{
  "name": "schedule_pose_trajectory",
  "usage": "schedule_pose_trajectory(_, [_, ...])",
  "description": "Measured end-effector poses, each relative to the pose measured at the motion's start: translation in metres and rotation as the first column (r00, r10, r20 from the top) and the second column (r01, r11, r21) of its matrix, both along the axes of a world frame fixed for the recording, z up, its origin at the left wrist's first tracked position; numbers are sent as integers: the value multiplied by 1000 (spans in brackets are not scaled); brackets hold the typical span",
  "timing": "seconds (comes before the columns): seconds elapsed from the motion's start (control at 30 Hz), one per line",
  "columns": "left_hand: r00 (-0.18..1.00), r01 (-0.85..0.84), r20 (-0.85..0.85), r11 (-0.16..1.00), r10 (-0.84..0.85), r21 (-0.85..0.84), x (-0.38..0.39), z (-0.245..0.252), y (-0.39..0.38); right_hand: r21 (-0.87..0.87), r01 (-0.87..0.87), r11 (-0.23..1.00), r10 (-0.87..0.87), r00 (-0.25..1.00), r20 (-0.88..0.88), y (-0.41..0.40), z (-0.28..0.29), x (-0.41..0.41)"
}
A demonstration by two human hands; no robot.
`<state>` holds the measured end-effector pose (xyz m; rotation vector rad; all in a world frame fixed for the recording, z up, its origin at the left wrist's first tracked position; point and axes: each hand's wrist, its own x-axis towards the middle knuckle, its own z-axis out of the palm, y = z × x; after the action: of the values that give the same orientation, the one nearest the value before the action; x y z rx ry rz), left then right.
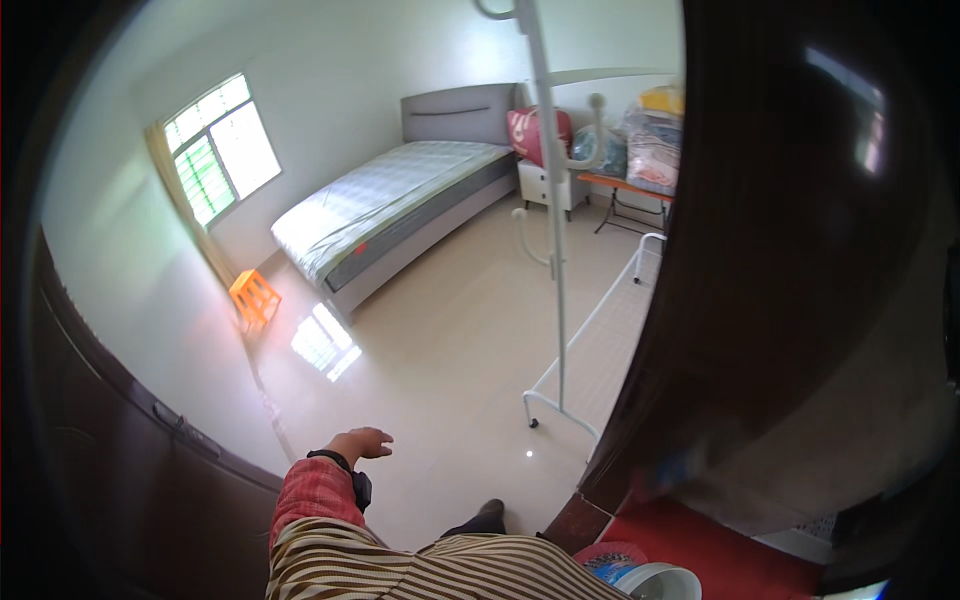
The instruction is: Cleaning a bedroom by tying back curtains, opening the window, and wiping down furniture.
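Observation:
My left hand reaches out over the tiled floor, with nothing in it and its fingers loosely apart. A dark band and a black device sit at that wrist, below a red sleeve. My right hand is out of view. At the lower right, close to my body, a white bucket stands beside a pink plastic basket and a blue packet. What the bucket and basket hold cannot be made out clearly. One of my feet is on the floor by the doorway.
A white wheeled clothes rack stands ahead at the right, beside the dark door frame. The dark door is at left. Farther in are a bed, an orange stool, a nightstand and bags on a folding table.

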<state>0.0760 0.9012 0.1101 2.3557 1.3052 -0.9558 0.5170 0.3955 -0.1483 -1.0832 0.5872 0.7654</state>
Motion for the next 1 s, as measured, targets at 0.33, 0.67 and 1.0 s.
schedule_pose_trajectory(0.33, [939, -334, 103, 942, 329, 34, -116, 1, 3, -72, -227, 971, 223, 973, -57, 103, 20, -7])
schedule_pose_trajectory(0.67, [801, -587, 159, 809, 577, 19, -264, -41, 55, -177, -320, 931, 307, 947, -97, 225, 42, -56])
schedule_pose_trajectory(1.0, [732, -670, 197, 741, 652, 37, -353, -56, 111, -236, -393, 889, 380, 920, -102, 317, 51, -118])
